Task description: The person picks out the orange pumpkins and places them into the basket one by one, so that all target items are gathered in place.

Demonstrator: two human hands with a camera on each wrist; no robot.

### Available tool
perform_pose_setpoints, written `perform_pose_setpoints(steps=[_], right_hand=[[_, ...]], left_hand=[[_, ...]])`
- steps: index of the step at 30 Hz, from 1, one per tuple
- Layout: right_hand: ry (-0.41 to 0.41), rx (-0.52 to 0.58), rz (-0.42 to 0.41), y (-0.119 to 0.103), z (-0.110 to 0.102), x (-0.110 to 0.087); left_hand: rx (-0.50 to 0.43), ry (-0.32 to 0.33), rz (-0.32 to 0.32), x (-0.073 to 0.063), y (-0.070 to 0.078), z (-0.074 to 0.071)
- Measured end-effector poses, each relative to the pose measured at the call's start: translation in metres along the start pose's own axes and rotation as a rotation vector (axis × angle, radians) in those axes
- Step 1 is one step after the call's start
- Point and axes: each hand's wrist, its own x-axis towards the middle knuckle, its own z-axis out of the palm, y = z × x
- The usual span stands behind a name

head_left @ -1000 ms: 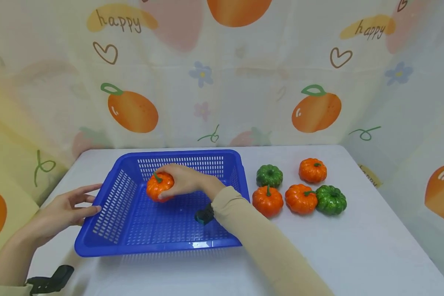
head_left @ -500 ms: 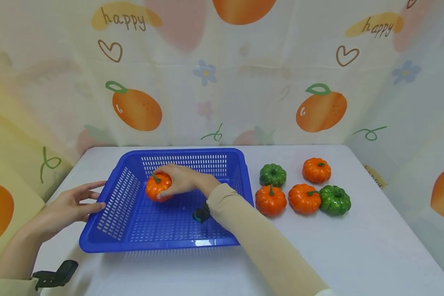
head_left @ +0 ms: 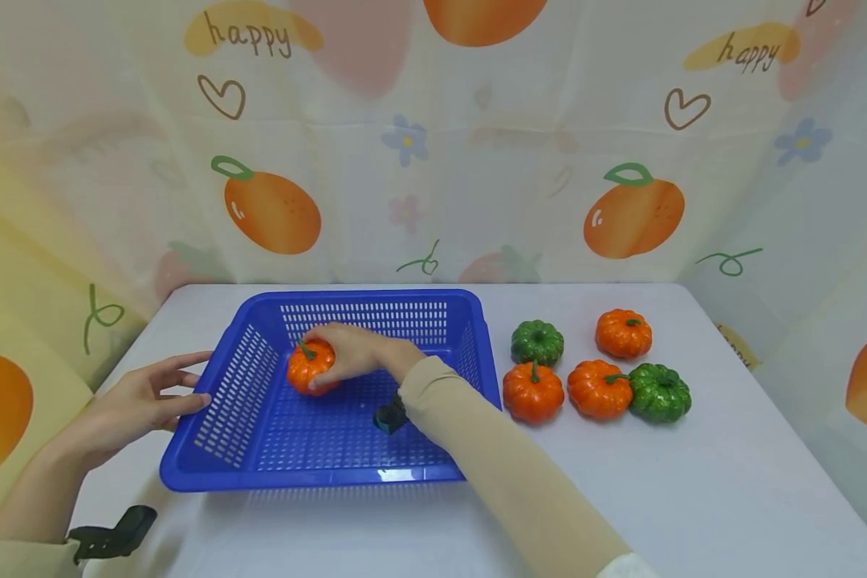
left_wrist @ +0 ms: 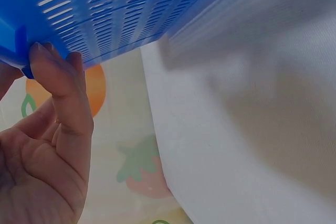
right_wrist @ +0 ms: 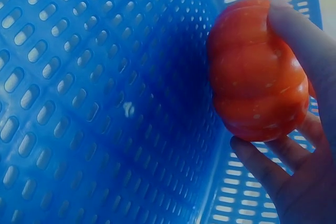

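A small orange pumpkin with a green stem is inside the blue plastic basket, near its left wall. My right hand grips it from the right; in the right wrist view, the thumb lies over one side of the pumpkin and fingers reach round the other. My left hand holds the basket's left rim, its fingertips bent at the edge in the left wrist view. The slotted basket wall shows above the white table there.
Right of the basket lie orange pumpkins and green pumpkins on the white table. A fruit-printed curtain hangs behind the table.
The head view has shifted slightly, moving the basket and table a little right in the picture. The gripped pumpkin is slightly nearer the basket's left wall; both hands keep their hold.
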Motion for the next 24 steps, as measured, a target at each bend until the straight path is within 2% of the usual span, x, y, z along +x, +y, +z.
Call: perform_pose_setpoints(steps=[8, 24], right_hand=[[-0.017, -0.023, -0.015, 0.0017, 0.0043, 0.0045], [-0.022, 0.018, -0.014, 0.0017, 0.0077, 0.0078]], left_hand=[[-0.005, -0.002, 0.003, 0.0002, -0.0004, 0.0], [-0.009, 0.005, 0.0, 0.0004, -0.0002, 0.0003]])
